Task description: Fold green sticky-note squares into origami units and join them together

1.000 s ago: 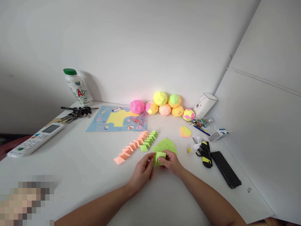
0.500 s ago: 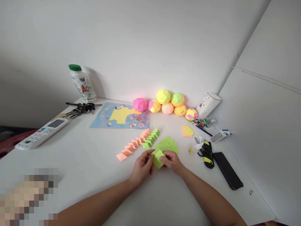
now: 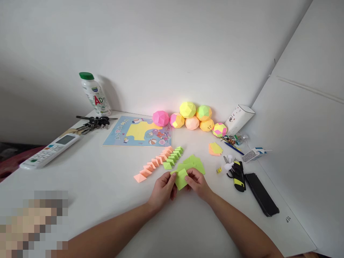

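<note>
A square of green paper (image 3: 181, 180) is held up between my two hands, a faint crease on it. My left hand (image 3: 163, 187) pinches its left edge between thumb and fingers. On the opposite side, my right hand (image 3: 197, 182) grips the edge with the thumb on top. Just behind my fingers lies a loose pile of green paper sheets (image 3: 197, 163). Beyond my left hand run a row of folded green paper units (image 3: 173, 158) and a longer row of folded peach paper units (image 3: 153, 163). The fingers underneath the paper are partly hidden.
Several faceted paper balls (image 3: 187, 110) sit by the wall. A blue paper pack (image 3: 115, 138), a bottle (image 3: 95, 95), keys (image 3: 95, 123) and a remote (image 3: 49, 152) stand left. Right are peach and yellow sheets (image 3: 215, 148), scissors (image 3: 230, 172), a cutter (image 3: 239, 179) and a phone (image 3: 262, 193).
The green paper has turned slightly in my hands, and its lower corner sits a little higher. Both hands keep hold of it. The whole view has shifted slightly.
</note>
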`<state>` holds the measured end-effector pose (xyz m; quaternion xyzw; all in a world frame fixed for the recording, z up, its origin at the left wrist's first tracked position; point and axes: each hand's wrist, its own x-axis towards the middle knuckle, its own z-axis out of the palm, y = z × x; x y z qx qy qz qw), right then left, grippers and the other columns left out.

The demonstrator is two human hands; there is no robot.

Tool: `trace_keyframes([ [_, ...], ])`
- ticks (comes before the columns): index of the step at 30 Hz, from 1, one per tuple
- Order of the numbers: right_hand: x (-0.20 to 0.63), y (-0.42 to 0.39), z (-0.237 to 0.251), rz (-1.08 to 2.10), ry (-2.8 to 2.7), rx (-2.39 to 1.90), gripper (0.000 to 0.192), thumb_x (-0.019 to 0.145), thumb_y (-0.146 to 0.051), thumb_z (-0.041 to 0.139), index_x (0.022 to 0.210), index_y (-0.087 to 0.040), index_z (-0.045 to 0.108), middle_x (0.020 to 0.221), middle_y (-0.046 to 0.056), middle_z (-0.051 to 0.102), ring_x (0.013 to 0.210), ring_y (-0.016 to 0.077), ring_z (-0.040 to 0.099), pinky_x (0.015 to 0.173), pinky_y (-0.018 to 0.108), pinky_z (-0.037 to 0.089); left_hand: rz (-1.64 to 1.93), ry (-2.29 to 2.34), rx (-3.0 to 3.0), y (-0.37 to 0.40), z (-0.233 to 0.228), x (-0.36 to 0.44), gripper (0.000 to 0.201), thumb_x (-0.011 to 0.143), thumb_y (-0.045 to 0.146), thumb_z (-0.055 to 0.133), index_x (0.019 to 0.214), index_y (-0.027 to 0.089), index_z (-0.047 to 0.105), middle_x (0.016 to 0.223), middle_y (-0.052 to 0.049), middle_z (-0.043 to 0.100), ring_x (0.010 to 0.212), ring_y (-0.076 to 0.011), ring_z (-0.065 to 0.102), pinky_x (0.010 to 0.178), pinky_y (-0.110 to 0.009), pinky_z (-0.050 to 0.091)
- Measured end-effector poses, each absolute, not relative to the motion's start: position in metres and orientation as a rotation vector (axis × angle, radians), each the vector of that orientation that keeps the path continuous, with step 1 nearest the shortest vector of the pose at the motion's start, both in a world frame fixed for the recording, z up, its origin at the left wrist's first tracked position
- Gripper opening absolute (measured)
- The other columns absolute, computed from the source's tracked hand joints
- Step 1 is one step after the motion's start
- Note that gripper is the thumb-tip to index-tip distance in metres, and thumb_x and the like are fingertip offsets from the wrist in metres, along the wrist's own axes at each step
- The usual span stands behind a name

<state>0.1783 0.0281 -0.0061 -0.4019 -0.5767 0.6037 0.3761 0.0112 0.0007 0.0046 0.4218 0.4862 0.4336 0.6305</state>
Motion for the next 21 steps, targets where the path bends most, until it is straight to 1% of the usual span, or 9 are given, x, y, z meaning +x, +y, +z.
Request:
trace_keyframes([
  [2, 0.179, 0.028, -0.008, 1.538, -1.434, -0.971, 0.02, 0.081, -0.034, 0.059, 0.091, -0.021, 0.047, 0.067, -0.004, 0.053, 0.049, 0.0098, 0.052, 0.047, 0.022, 0.043, 0.992, 1.12, 0.957, 0.001, 0.005, 0.011, 0.037, 0.082, 0.054, 0.044, 0.068, 0.019, 0.043, 0.037, 0.006, 0.05, 0.032, -0.0082, 0.041, 0.037, -0.018, 0.032],
  [3, 0.179, 0.028, -0.009, 1.53, -1.442, -0.941, 0.019, 0.081, -0.032, 0.059, 0.093, -0.022, 0.047, 0.069, -0.003, 0.053, 0.05, 0.0096, 0.052, 0.047, 0.022, 0.043, 0.994, 1.12, 0.953, 0.001, 0.004, 0.011, 0.037, 0.082, 0.054, 0.044, 0.069, 0.019, 0.043, 0.036, 0.006, 0.05, 0.031, -0.0084, 0.041, 0.036, -0.018, 0.032],
  [7, 0.179, 0.028, -0.008, 1.498, -1.59, -0.85, 0.011, 0.081, -0.025, 0.055, 0.088, -0.017, 0.059, 0.072, 0.0, 0.05, 0.052, 0.0094, 0.054, 0.049, 0.023, 0.044, 1.007, 1.11, 0.932, 0.002, 0.005, 0.011, 0.037, 0.082, 0.054, 0.045, 0.072, 0.019, 0.045, 0.036, 0.006, 0.051, 0.031, -0.0089, 0.042, 0.037, -0.019, 0.035],
  [10, 0.178, 0.028, -0.007, 1.473, -1.608, -0.785, 0.019, 0.078, -0.019, 0.055, 0.094, -0.017, 0.064, 0.078, 0.001, 0.05, 0.052, 0.0086, 0.054, 0.048, 0.023, 0.045, 1.032, 1.087, 0.903, 0.003, 0.005, 0.011, 0.036, 0.081, 0.054, 0.046, 0.074, 0.019, 0.046, 0.039, 0.006, 0.052, 0.034, -0.0093, 0.045, 0.039, -0.019, 0.038],
  [14, 0.177, 0.028, -0.012, 1.448, -1.62, -0.775, 0.032, 0.075, -0.012, 0.056, 0.105, -0.021, 0.063, 0.086, 0.002, 0.049, 0.052, 0.007, 0.054, 0.051, 0.024, 0.047, 1.061, 1.078, 0.89, 0.003, 0.005, 0.01, 0.034, 0.081, 0.053, 0.046, 0.076, 0.019, 0.046, 0.041, 0.006, 0.053, 0.035, -0.0096, 0.046, 0.039, -0.019, 0.039],
  [17, 0.177, 0.028, -0.016, 1.447, -1.637, -0.796, 0.034, 0.075, -0.013, 0.058, 0.107, -0.021, 0.062, 0.087, 0.002, 0.051, 0.054, 0.0068, 0.052, 0.052, 0.024, 0.047, 1.067, 1.092, 0.899, 0.004, 0.003, 0.01, 0.034, 0.082, 0.052, 0.046, 0.074, 0.019, 0.046, 0.04, 0.006, 0.053, 0.034, -0.0093, 0.046, 0.038, -0.019, 0.038],
  [21, 0.176, 0.03, -0.015, 1.468, -1.638, -0.812, 0.025, 0.075, -0.02, 0.064, 0.1, -0.019, 0.065, 0.086, 0.003, 0.053, 0.06, 0.0093, 0.054, 0.053, 0.024, 0.048, 1.059, 1.09, 0.895, 0.004, 0.003, 0.01, 0.035, 0.081, 0.053, 0.045, 0.073, 0.019, 0.046, 0.039, 0.006, 0.053, 0.031, -0.0094, 0.045, 0.036, -0.019, 0.037],
])
